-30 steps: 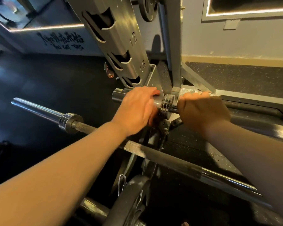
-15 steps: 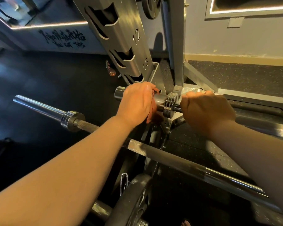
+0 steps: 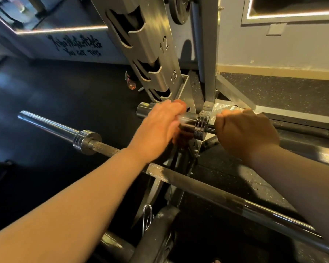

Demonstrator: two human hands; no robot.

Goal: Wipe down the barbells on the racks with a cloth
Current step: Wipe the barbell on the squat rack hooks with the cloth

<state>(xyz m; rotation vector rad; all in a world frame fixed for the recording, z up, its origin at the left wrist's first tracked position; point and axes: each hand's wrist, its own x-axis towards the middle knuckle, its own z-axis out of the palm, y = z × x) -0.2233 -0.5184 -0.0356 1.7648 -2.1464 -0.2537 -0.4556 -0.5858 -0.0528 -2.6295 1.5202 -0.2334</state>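
Just above centre, at 12 o'clock of the forearms, a chrome barbell with a ribbed collar (image 3: 201, 126) lies at the foot of a grey steel rack upright with numbered slots (image 3: 152, 44). Motion-blurred, the left hand (image 3: 160, 130) has its grip curled over the sleeve at 9 o'clock of the collar. The right hand (image 3: 245, 130) has its grip clenched round the shaft at 3 o'clock. A second, rust-flecked barbell (image 3: 87, 139) runs beneath the left forearm, above the black rubber floor (image 3: 46, 92).

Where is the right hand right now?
In the head view, the right hand sits right of centre, gripping the upper barbell just right of its ridged collar, across from the left hand.
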